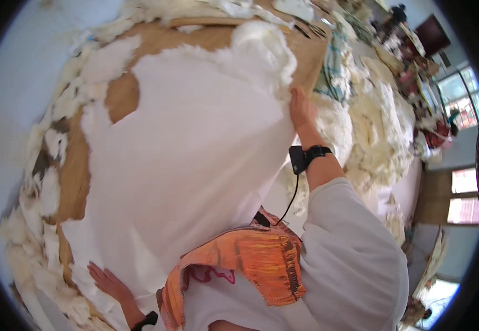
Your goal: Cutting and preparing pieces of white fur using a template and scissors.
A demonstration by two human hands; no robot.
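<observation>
A large white fur pelt [184, 149] is spread skin side up over a brown board, with fluffy wool showing along its far right edge. My left hand [110, 284] lies on the near left part of the pelt, its fingers stretched out flat. At the pelt's right edge, my right hand [303, 110] is closed on the skin, and the edge pulls taut from there toward my body. A small black device on a strap [305, 157] sits on my right wrist, with a cable running down from it.
The brown board [74, 176] shows around the pelt. Wool scraps [46, 193] line the wall side. Dark-handled hand tools [308, 28] lie at the far right corner, near a green checked cloth [333, 66]. Piles of cream fleece [380, 127] stand on the right. Other people are farther back.
</observation>
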